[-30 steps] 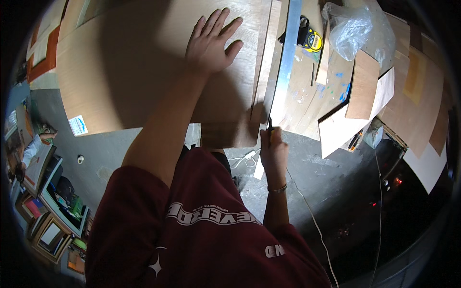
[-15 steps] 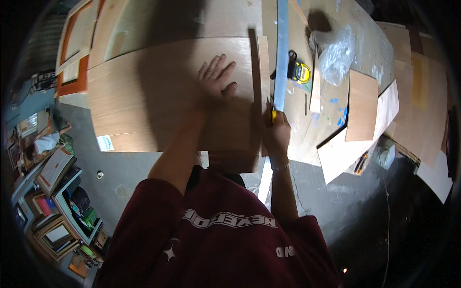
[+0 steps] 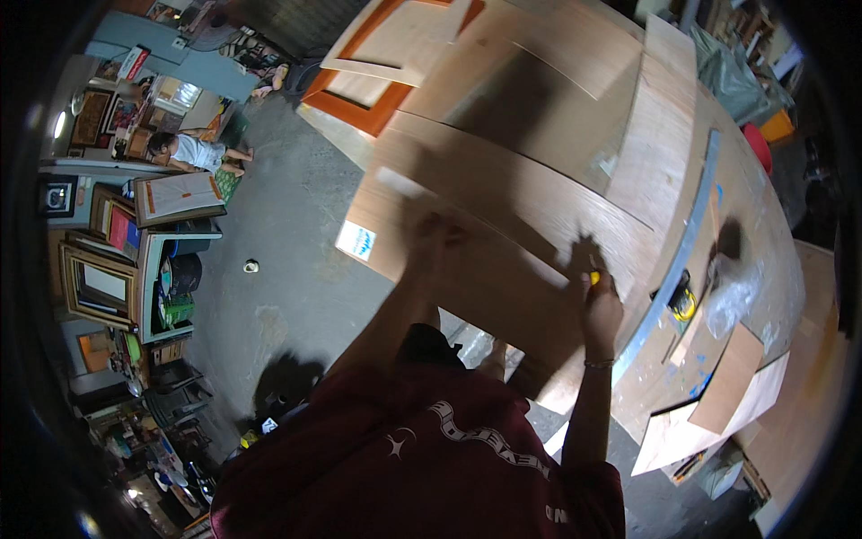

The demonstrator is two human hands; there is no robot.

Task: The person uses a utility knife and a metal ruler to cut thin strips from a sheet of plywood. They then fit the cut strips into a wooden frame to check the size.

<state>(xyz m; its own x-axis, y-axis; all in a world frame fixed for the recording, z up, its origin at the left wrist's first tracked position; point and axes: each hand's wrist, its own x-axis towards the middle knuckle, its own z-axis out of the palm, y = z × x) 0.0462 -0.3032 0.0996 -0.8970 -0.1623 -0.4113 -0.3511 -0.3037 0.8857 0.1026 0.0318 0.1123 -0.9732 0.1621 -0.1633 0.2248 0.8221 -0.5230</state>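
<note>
Nearest the camera, the person's dark red shirt (image 3: pixel 422 467) fills the lower centre of the view, and both bare forearms reach away from it onto a large plywood sheet (image 3: pixel 503 207) that lies flat across a worktable. The right hand (image 3: pixel 600 305) rests on the sheet's near right part, with its fingers curled together around a small yellow tool (image 3: pixel 593 278) of which only a tip shows; the type of tool cannot be told. The left hand (image 3: pixel 433 235) lies further left on the same sheet and is motion-blurred, so whether its fingers are spread or closed cannot be told. Just right of the right hand, a long metal straightedge (image 3: pixel 675 260) runs diagonally from near to far across the table surface. Beside its near portion lie a yellow-and-black tape measure (image 3: pixel 684 304) and a crumpled clear plastic bag (image 3: pixel 732 292), with loose cardboard pieces (image 3: pixel 729 382) at the table's near right edge. A small white label (image 3: pixel 357 241) is fixed to the sheet's left edge. Beyond the sheet, at the far side, stands an orange-framed panel (image 3: pixel 377 81). To the far left, picture frames (image 3: pixel 99 278) stand along the grey concrete floor (image 3: pixel 278 225).
</note>
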